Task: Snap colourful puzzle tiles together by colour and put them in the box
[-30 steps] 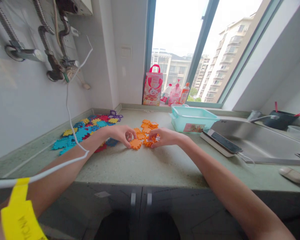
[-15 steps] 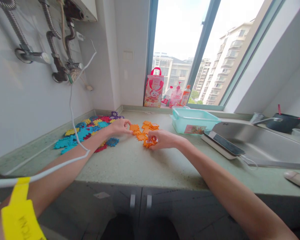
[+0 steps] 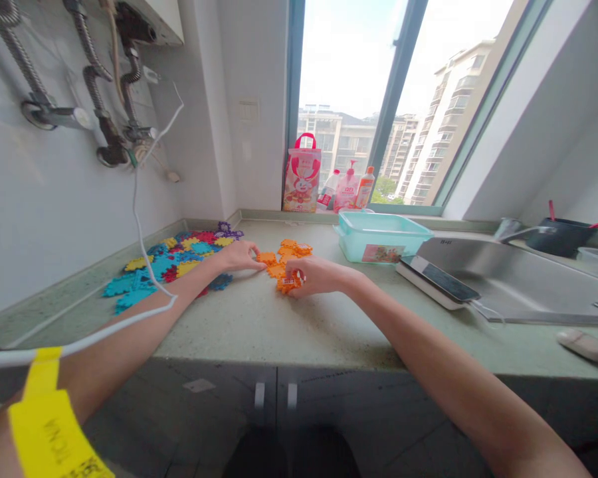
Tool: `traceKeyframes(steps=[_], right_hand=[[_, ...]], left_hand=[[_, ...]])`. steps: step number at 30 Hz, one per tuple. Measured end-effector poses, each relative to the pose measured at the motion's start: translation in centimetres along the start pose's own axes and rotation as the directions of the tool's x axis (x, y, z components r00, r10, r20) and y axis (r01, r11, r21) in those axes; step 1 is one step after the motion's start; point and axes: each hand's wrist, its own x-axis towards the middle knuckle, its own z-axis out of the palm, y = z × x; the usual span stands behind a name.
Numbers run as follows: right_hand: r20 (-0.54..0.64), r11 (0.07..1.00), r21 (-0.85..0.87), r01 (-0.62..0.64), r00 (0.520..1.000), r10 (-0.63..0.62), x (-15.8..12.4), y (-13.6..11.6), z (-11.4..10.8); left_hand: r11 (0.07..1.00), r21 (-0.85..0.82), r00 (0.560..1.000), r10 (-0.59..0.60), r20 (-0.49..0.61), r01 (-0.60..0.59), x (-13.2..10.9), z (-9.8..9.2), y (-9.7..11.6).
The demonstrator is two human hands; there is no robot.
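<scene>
Several orange gear-shaped plastic pieces (image 3: 288, 248) lie grouped on the counter between my hands. My left hand (image 3: 243, 255) pinches the left edge of an orange gear piece (image 3: 267, 257) at the side of that group. At the near right side, my right hand (image 3: 309, 274) is closed on another orange gear piece (image 3: 288, 283), which has a patterned middle. Left of the group, partly behind my left forearm, spreads a pile of blue, yellow, red and purple gear pieces (image 3: 187, 267).
A turquoise plastic basket (image 3: 351, 247) stands at the back right, near a steel sink (image 3: 508, 285). A phone on a white block (image 3: 436, 282) leans by the sink's edge. A white cable (image 3: 142, 226) hangs across my left forearm. Bottles (image 3: 347, 191) line the windowsill.
The whole view has shifted slightly. My right hand and its orange piece have moved a little closer to the orange group; my left hand keeps its pinch.
</scene>
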Motion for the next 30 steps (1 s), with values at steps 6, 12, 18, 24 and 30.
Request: traceKeyframes(steps=[6, 12, 18, 24, 30], right_hand=[[-0.005, 1.0, 0.001, -0.011, 1.0, 0.011, 0.0, 0.0, 0.0], [-0.137, 1.0, 0.007, -0.017, 0.99, 0.018, -0.1, 1.6, -0.9], [-0.295, 0.998, -0.038, -0.059, 0.954, 0.046, -0.5, 3.6, -2.0], [-0.332, 0.996, -0.041, -0.078, 0.941, 0.06, -0.5, 3.8, -1.8], [-0.333, 0.998, -0.051, -0.043, 0.943, 0.024, -0.1, 4.2, -1.0]], left_hand=[[1.0, -0.009, 1.0, -0.009, -0.02, 0.009, 0.0, -0.2, -0.1], [0.998, -0.055, 1.0, -0.017, -0.014, 0.017, 0.2, -0.1, -0.9], [0.987, -0.16, 0.998, 0.023, -0.059, -0.032, 0.2, -0.1, -1.1], [0.972, -0.205, 0.992, 0.123, 0.036, -0.114, -1.0, 0.0, 1.7], [0.995, -0.031, 0.994, 0.092, 0.055, -0.09, -2.0, 0.2, 4.1]])
